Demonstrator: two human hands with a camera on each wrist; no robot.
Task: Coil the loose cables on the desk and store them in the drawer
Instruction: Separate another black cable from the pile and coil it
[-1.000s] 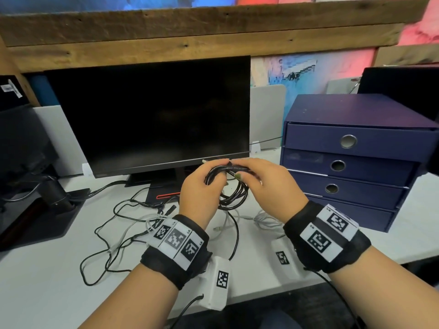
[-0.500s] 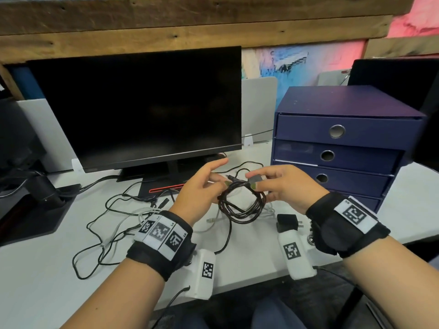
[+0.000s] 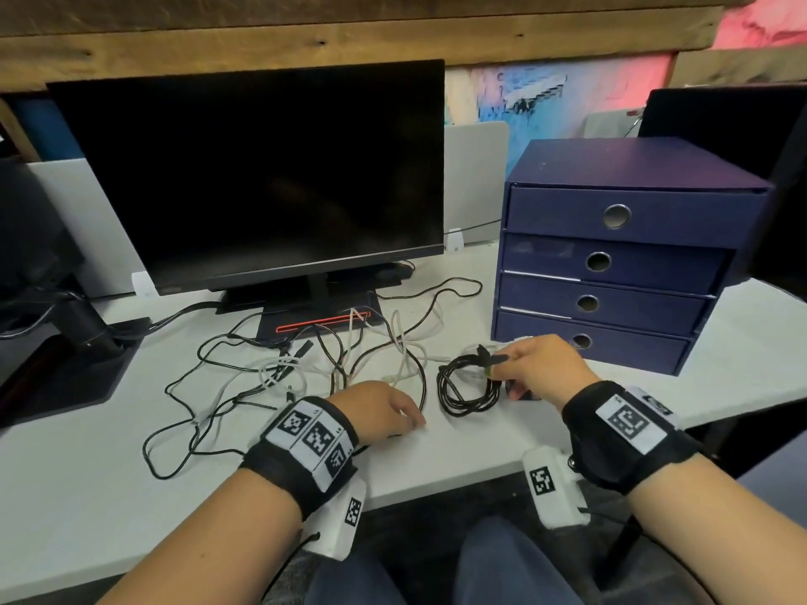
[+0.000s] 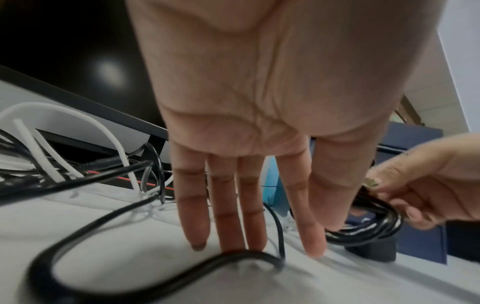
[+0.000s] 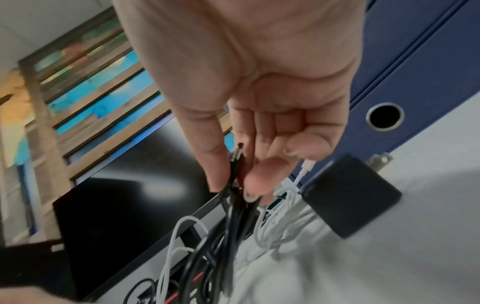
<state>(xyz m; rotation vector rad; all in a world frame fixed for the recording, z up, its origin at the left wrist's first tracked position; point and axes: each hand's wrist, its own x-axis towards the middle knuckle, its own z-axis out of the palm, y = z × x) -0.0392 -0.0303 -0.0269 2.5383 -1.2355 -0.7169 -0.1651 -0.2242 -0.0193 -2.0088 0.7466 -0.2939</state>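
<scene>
A coiled black cable [image 3: 467,388] lies low over the white desk [image 3: 109,495]. My right hand [image 3: 530,369] pinches its top between thumb and forefinger, as the right wrist view shows on the coiled black cable [image 5: 233,185]. My left hand [image 3: 384,410] rests flat on the desk with straight fingers [image 4: 228,216], holding nothing, beside a loose black cable [image 4: 103,222]. Loose black and white cables [image 3: 305,364] sprawl in front of the monitor. The blue drawer unit [image 3: 611,255] stands at the right, all drawers closed.
A black monitor [image 3: 262,176] stands behind the cables on its stand. A small black charger block [image 5: 350,197] lies by my right hand, near the bottom drawer [image 3: 585,342]. Another monitor base [image 3: 65,364] sits at the far left.
Both hands have come down from chest height to the desk. My left hand has let go of the coil and now lies flat; the right hand still pinches the coil.
</scene>
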